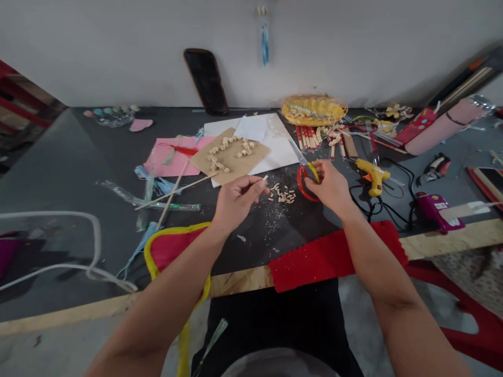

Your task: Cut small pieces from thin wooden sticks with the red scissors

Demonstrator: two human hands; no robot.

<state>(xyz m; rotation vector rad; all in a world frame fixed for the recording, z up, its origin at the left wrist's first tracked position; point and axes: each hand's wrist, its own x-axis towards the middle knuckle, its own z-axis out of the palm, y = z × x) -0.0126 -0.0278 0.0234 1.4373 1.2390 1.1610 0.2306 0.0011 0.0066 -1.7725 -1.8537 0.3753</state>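
Between the thumb and fingertips of my left hand (241,200) is a short pale stick piece (265,178), pinched at the near side of the papers. My right hand (329,186) is closed on the handles of scissors (302,183) with red and yellow grips; their blades point away towards the white paper. On the dark table between my hands lies a small heap of cut stick pieces (282,195) amid fine crumbs. Beyond my left hand, a brown card (200,157) carries clusters of small pale wooden bits (219,163).
A yellow glue gun (373,175) with a black cable lies to the right. A yellow basket (338,112) stands at the back, beside a leaning phone (207,81). Red felt (314,256) overhangs the front edge. Thin sticks (171,196) and tassels lie left.
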